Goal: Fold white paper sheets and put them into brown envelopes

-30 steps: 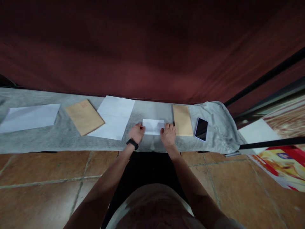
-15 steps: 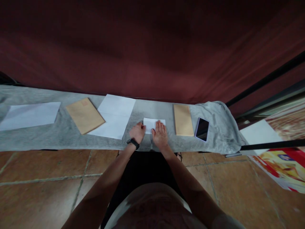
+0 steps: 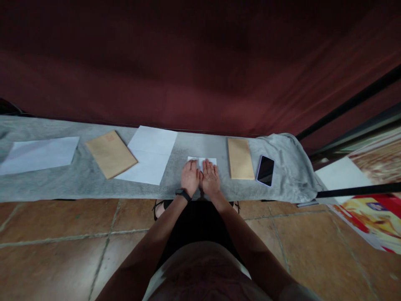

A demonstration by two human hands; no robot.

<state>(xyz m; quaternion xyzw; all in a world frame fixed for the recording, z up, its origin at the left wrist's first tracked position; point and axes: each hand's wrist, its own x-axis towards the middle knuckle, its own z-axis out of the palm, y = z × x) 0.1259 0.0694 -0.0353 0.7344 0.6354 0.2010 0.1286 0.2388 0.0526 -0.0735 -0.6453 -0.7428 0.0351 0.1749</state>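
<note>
Both grips released: left hand (image 3: 190,177) and right hand (image 3: 210,179) press rectangular white paper (image 3: 202,159) onto grey felt (image 3: 200,144).

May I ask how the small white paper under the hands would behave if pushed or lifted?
The paper looks thin and small, so it is probably light and floppy. With the left hand and right hand pressing it flat, it may spring open when released. The grey cloth would likely grip it when pushed.
</note>
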